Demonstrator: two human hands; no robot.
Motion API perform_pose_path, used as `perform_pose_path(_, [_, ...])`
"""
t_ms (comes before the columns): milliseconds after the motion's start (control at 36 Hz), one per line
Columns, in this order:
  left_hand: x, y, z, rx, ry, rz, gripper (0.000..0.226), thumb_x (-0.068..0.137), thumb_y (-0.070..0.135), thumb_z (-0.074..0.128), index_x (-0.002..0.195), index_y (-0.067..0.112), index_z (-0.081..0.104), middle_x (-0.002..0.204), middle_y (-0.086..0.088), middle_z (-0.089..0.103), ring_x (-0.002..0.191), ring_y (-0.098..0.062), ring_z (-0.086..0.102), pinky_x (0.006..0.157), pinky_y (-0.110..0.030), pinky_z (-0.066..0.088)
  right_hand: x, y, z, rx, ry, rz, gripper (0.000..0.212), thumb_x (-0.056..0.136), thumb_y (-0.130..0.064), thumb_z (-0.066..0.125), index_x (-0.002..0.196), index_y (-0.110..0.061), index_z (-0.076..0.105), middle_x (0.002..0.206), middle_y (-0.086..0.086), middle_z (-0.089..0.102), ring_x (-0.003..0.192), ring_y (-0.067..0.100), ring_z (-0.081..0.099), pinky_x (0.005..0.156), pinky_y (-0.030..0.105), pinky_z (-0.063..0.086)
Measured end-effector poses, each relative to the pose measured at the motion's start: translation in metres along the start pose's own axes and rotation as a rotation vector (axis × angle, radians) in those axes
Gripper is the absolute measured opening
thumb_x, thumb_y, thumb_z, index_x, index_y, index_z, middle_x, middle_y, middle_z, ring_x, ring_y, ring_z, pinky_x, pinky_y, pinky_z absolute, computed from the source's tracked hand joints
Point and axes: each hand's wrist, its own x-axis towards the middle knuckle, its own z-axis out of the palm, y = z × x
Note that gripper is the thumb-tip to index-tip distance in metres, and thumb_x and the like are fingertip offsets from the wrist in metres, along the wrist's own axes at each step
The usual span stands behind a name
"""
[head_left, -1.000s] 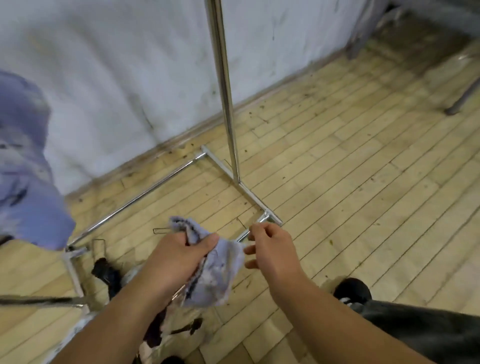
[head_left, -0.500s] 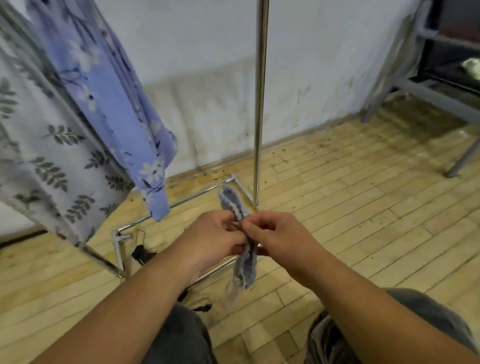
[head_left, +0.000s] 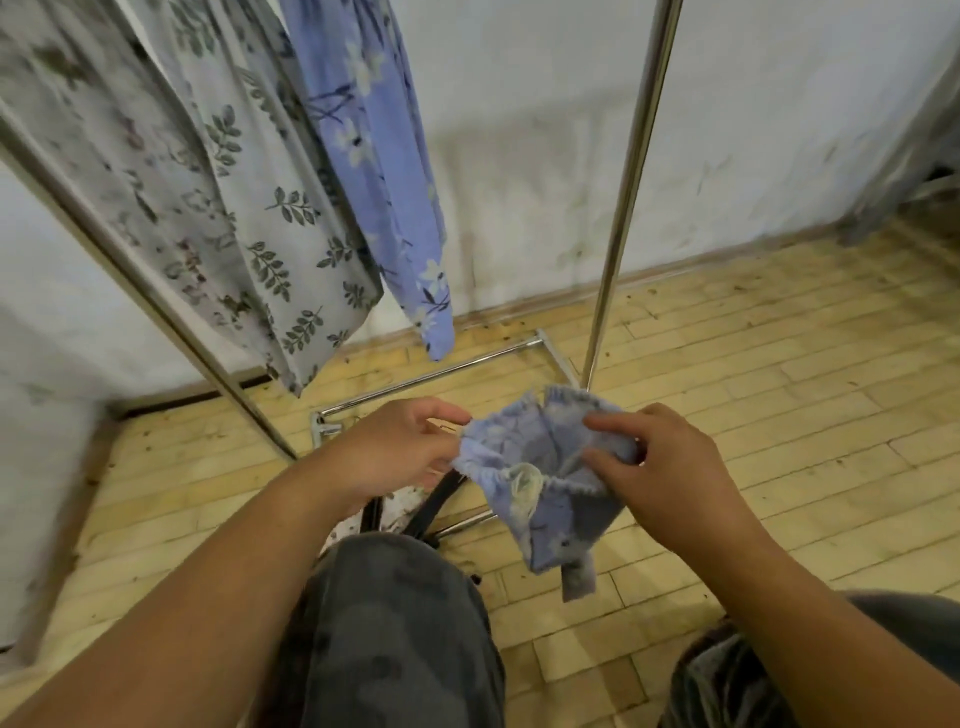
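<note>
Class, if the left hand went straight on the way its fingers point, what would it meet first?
The left hand would meet the blue cloth, whose edge it pinches. Beyond that it would probably reach the right hand, though depth is unclear.

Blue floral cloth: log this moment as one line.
blue floral cloth: spread open, in the air | left hand: pinches one edge | right hand: grips opposite edge | rack: behind

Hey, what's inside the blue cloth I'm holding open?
The left hand and right hand hold the blue cloth open. Inside shows a whitish patch and creased fabric; folds hide the bottom.
</note>
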Motion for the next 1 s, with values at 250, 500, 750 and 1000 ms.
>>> perform_pose_path(250, [0.036,-0.133,-0.043,-0.217,0.206,-0.304,0.022,0.096,0.021,0.069,0.117,0.025,0.07,0.11,-0.004,0.075,0.098,-0.02,0.072,0.082,-0.034,0.057,0.014,-0.004,0.024,-0.032,-0.026,0.001,0.049,0.094,-0.009,0.065,0.137,-0.032,0.063,0.098,-0.012,0.048,0.075,0.004,0.052,0.061,0.01,0.034])
perform_pose_path(500, [0.074,-0.259,-0.012,-0.162,0.237,-0.498,0.023,0.1,0.015,0.059,0.121,0.011,0.067,0.113,-0.018,0.07,0.103,-0.033,0.068,0.085,-0.042,0.057,0.046,-0.012,0.075,-0.208,-0.172,-0.057,0.062,0.087,-0.004,0.071,0.143,-0.026,0.058,0.11,-0.005,0.043,0.093,0.011,0.048,0.077,0.012,0.039])
perform_pose_path(750, [0.112,-0.31,0.01,0.023,0.118,-0.475,0.03,0.103,0.024,0.056,0.132,0.016,0.056,0.107,-0.004,0.062,0.091,-0.023,0.064,0.089,-0.041,0.055,0.074,0.013,0.128,-0.341,-0.39,0.053,0.078,0.088,-0.024,0.078,0.156,-0.026,0.041,0.115,-0.001,0.036,0.1,0.016,0.044,0.088,0.026,0.043])
perform_pose_path(1000, [0.152,-0.362,0.018,0.012,0.077,-0.53,0.062,0.1,0.034,0.063,0.153,0.013,0.038,0.126,-0.012,0.065,0.106,-0.03,0.066,0.086,-0.038,0.05,0.081,0.035,0.16,-0.229,-0.543,0.14,0.077,0.085,-0.023,0.081,0.152,-0.031,0.044,0.133,0.002,0.054,0.105,0.016,0.057,0.083,0.024,0.046])
